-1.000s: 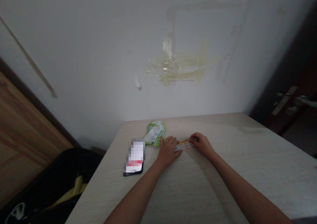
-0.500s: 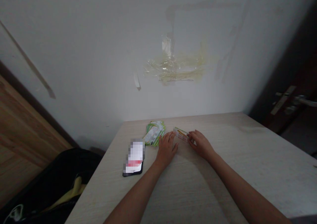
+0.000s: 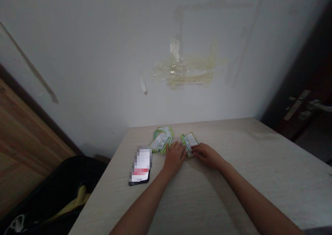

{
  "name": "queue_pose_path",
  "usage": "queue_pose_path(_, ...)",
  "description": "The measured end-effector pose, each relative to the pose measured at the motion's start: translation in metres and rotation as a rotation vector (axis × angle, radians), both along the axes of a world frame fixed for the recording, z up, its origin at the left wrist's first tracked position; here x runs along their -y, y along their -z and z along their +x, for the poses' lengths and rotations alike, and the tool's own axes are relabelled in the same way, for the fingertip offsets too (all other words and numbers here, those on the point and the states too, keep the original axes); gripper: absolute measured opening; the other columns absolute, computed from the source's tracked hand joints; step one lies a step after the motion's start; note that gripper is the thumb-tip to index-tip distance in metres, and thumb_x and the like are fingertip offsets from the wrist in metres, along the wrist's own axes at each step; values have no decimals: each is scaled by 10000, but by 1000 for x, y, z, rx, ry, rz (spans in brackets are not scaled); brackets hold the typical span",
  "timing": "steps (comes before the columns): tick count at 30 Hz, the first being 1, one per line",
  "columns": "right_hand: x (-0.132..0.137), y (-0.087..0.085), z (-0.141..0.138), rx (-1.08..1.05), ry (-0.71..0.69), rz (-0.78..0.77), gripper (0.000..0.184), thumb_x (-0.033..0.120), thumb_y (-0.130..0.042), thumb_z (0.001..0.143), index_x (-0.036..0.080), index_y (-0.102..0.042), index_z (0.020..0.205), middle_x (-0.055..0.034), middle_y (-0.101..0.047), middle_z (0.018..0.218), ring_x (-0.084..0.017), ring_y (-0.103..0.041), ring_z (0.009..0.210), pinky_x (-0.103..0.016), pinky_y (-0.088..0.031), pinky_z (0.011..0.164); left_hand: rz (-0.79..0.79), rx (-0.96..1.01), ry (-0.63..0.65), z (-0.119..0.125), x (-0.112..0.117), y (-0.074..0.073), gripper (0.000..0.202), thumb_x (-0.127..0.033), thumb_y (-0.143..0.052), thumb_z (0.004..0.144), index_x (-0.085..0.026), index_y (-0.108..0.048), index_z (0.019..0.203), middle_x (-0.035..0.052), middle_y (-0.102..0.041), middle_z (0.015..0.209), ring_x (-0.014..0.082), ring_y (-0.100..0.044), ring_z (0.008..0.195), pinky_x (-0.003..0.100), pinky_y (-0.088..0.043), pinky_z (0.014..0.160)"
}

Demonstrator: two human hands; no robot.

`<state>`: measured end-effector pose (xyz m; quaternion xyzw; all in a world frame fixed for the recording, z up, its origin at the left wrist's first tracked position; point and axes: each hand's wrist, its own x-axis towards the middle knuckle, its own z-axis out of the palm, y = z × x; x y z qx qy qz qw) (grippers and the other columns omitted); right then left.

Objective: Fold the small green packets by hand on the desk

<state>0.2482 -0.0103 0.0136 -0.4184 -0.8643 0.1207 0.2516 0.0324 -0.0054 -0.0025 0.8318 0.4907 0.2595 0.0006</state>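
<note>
A flat green-and-white printed packet is between my two hands, its printed face showing; whether it is a card or a thin sachet I cannot tell. My left hand has bent fingers at the packet's lower left edge. On the lower right side, my right hand grips it with fingers and thumb close together. A loose pile of similar green-and-white packets lies just beyond my left fingers.
A phone with a blurred-out screen lies left of my left forearm on the pale wooden table. The wall rises behind the table's far edge. A dark bag is below on the left, and a door handle shows at right.
The packet has turned from a tilted, narrow view to showing its printed face. My right hand has come slightly left and nearer to me. The pile and phone have not moved.
</note>
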Motion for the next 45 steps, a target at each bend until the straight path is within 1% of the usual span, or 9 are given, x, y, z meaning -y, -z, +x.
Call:
queue_pose_path(6,-3,9,0,-103,-26,-13,253,324,-517,915,230,-689,1074,-82,-688,1083,-216,-601,1037,-380,-479,934,2,-12,-15,0,0,3,209,-331,-479,926,-238,-627,1039,75,-507,1364,264,-376,1331,610,-189,1116)
queue_pose_path(10,-4,14,1,-75,3,17,249,297,-558,884,221,-688,1082,-107,-620,1218,-234,-543,1148,-411,-440,999,27,-36,-15,-1,0,5,203,-323,-533,886,-212,-621,1031,110,-440,1426,286,-338,1363,610,-183,1123)
queue_pose_path(15,-6,18,4,-41,10,8,261,308,-602,851,221,-684,1083,-110,-550,1329,-248,-468,1250,-439,-377,1070,32,-77,77,-2,-2,6,245,-276,-494,896,-197,-574,1114,89,-535,1355,238,-337,1378,544,-124,1174)
queue_pose_path(18,-7,17,5,-41,18,-9,348,339,-618,840,216,-646,1164,-115,-575,1302,-254,-495,1220,-452,-386,1057,-11,-86,88,-3,-4,7,307,-276,-465,910,-174,-525,1193,109,-581,1294,226,-426,1319,508,-157,1177)
queue_pose_path(24,-5,10,9,-102,-10,-58,306,236,-531,864,213,-657,1142,-103,-654,1162,-238,-570,1101,-438,-427,997,-92,-56,168,-13,-6,5,465,-500,-505,891,-182,-490,1230,100,-592,1273,223,-522,1220,460,-223,1164)
queue_pose_path(29,-6,13,11,-208,11,-111,507,41,-497,693,197,-644,1152,-101,-643,1133,-230,-574,1082,-429,-440,993,-121,-52,210,-18,-6,2,633,-582,-658,753,-218,-500,1247,86,-561,1317,259,-485,1257,487,-217,1162)
queue_pose_path(36,-12,26,19,-285,-27,-129,747,-43,-401,527,213,-605,1198,-84,-590,1231,-212,-528,1181,-438,-387,1063,-78,-60,239,-18,-5,-5,398,-477,-545,883,-219,-551,1187,72,-604,1240,217,-510,1216,458,-213,1167)
queue_pose_path(42,-15,26,18,-216,70,-103,514,30,-539,652,189,-644,1129,-107,-642,1141,-243,-579,1087,-436,-443,989,-90,-50,205,-18,-1,-13,387,-489,-388,954,-215,-579,1149,76,-619,1221,206,-523,1201,450,-244,1151)
queue_pose_path(45,-15,24,15,-207,113,-101,388,96,-582,713,198,-665,1078,-94,-673,1068,-236,-610,1017,-415,-471,943,-72,-26,182,-18,2,-14,438,-558,-437,911,-219,-582,1148,73,-623,1213,216,-531,1190,449,-234,1158)
